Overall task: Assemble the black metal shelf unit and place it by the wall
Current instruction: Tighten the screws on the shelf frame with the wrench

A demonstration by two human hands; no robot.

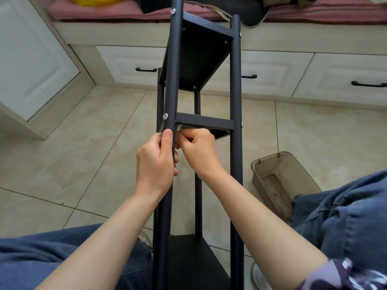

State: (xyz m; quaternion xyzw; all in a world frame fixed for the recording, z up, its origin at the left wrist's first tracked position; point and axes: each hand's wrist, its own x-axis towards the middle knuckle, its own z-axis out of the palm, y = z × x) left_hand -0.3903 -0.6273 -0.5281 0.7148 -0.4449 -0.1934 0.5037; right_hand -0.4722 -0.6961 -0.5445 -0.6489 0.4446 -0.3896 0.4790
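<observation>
The black metal shelf unit (235,97) lies tilted between my knees, its far end toward the cabinet. Black poles run up the frame and silver screws show at the joints. One shelf panel (201,53) sits high, a middle shelf (204,122) sits just above my hands, and a third panel (188,260) lies near my lap. My left hand (156,162) grips the near left pole (172,80) just below the middle shelf. My right hand (199,149) is curled under that shelf's left corner, pinching something small that I cannot make out.
A smoky plastic bin (282,181) stands on the tiled floor (83,143) at the right. White drawers with black handles (146,69) and a cushioned bench (104,11) lie ahead. My jeans-clad legs (345,216) flank the shelf.
</observation>
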